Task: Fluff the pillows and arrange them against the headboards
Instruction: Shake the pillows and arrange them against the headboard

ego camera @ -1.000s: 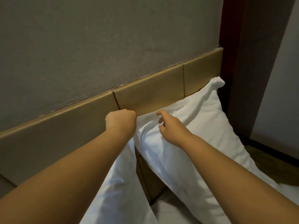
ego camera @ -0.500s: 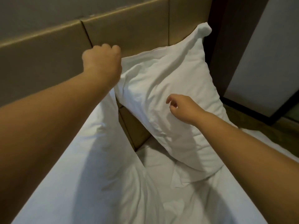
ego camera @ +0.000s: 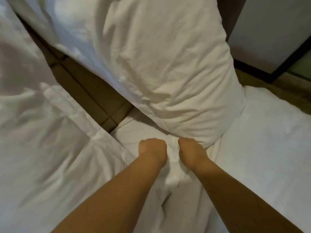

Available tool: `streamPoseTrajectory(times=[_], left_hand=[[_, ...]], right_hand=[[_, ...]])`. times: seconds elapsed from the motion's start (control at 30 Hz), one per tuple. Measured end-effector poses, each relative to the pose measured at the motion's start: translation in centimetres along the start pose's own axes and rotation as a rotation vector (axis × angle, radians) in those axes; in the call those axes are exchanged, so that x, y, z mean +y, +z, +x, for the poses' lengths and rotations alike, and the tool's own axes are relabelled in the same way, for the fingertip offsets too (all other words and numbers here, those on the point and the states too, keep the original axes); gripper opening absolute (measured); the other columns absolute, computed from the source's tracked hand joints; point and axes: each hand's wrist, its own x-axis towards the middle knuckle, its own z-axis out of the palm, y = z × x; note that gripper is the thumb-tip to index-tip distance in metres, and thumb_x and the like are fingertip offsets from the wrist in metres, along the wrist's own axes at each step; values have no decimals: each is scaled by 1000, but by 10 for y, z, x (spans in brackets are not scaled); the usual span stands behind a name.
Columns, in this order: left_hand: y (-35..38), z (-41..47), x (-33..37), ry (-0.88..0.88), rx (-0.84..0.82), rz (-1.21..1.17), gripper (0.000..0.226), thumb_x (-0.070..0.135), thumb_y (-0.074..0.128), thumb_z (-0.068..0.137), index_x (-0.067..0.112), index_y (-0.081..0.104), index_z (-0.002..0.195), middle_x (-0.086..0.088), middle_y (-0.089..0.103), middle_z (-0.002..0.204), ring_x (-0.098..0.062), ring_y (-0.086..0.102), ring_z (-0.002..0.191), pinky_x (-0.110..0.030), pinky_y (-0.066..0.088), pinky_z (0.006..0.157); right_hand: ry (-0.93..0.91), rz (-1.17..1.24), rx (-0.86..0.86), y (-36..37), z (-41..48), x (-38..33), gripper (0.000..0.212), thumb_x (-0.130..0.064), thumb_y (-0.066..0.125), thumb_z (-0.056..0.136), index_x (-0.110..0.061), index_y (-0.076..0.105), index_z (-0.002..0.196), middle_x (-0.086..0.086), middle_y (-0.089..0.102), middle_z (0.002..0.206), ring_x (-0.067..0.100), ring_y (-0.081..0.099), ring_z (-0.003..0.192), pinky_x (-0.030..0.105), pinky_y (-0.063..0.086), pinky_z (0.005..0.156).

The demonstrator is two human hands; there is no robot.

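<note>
A white pillow leans upright against the tan padded headboard, its lower corner on the bed. A second white pillow fills the left side, also against the headboard. My left hand is a fist just below the right pillow's bottom corner. My right hand lies close beside it, with its fingers tucked in at that corner. Between the two hands a ridge of white fabric is bunched up, and both hands grip it. The fingertips are hidden.
The white bed sheet spreads out to the right and below my arms. At the upper right a pale wall panel with a dark base stands past the bed's edge, with brown floor beneath it.
The view has tipped down from the headboard top. Both hands have dropped from the right pillow's top and middle to its bottom corner, where they now bunch fabric between them.
</note>
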Motion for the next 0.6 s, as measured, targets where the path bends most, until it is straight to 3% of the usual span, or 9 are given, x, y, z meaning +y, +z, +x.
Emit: streamPoseTrajectory(times=[0.1, 0.17, 0.23, 0.3, 0.47, 0.6], left_hand=[[45, 25, 9, -10, -99, 51, 29, 24, 49, 97, 17, 58, 123, -3, 60, 123, -21, 57, 114, -30, 41, 91], [66, 40, 15, -16, -111, 62, 29, 23, 47, 97, 17, 58, 123, -3, 60, 125, -21, 56, 115, -30, 41, 92], [80, 53, 22, -18, -106, 57, 28, 22, 47, 96, 16, 58, 122, -3, 61, 123, -22, 58, 113, -31, 41, 91], [92, 65, 30, 4, -103, 56, 25, 22, 49, 96, 18, 60, 117, -2, 63, 118, -21, 59, 109, -30, 41, 88], [120, 77, 41, 9, -20, 69, 20, 20, 48, 96, 16, 56, 113, -2, 63, 110, -20, 59, 99, -28, 38, 79], [119, 90, 43, -65, 75, 95, 19, 20, 45, 96, 17, 56, 112, -1, 63, 107, -18, 60, 96, -28, 37, 71]], right_hand=[[-20, -127, 8, 39, 6, -1, 24, -9, 58, 85, -12, 55, 108, 11, 57, 109, 28, 56, 100, 35, 47, 80], [-86, -136, 153, 62, 14, 5, 23, -4, 75, 65, -11, 65, 85, 11, 61, 82, 28, 61, 73, 31, 48, 59], [-144, -162, 266, 80, 19, 13, 19, 4, 70, 54, -11, 63, 63, 9, 57, 61, 27, 56, 53, 28, 43, 48], [-185, -181, 285, 92, 22, 17, 19, 6, 54, 56, -12, 59, 60, 7, 56, 58, 26, 55, 52, 29, 44, 49], [-263, -129, 276, 104, 33, 15, 23, -5, 38, 67, -13, 55, 55, 6, 57, 54, 25, 55, 50, 28, 42, 46], [-307, -136, 276, 103, 39, 15, 16, -7, 47, 64, -14, 57, 54, 5, 58, 52, 23, 56, 49, 26, 43, 45]])
